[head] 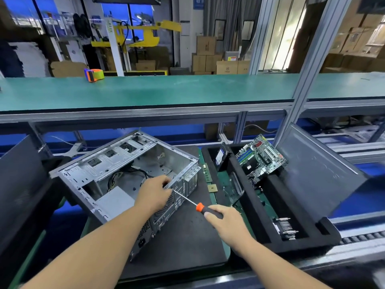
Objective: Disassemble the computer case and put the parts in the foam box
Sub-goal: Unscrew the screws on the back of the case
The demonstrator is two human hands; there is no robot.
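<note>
At the far left a dark grey metal side panel (19, 184) stands on its edge, leaning beside the work mat. Next to it the open grey steel computer case (116, 174) lies on its side on the black rubber mat (183, 236), turned at an angle, with a silver power supply box (115, 200) and some black cables (133, 172) inside it. The left hand (155, 193) rests on the near upper rim of the case, its fingers curled over the metal edge and gripping it. Just to the right, the right hand (226, 221) holds a screwdriver with a black and orange handle (205, 209); the fingers are closed around the handle, and the thin steel shaft points up and to the left, its tip at the rear edge of the case close to the left hand. Between the case and the box, a narrow green memory stick (206, 173) and a small square gold processor chip (212, 187) lie on the mat. Further right sits the black foam box (258, 205), which holds a hard drive (221, 157) standing in a slot, a green motherboard (261, 156) resting tilted across the top, and a finned metal heatsink with screws (285, 228) in the near compartment. A second grey panel (316, 174) leans behind the box at the far right. On the green shelf above, an orange and blue tape dispenser (93, 75) sits.
</note>
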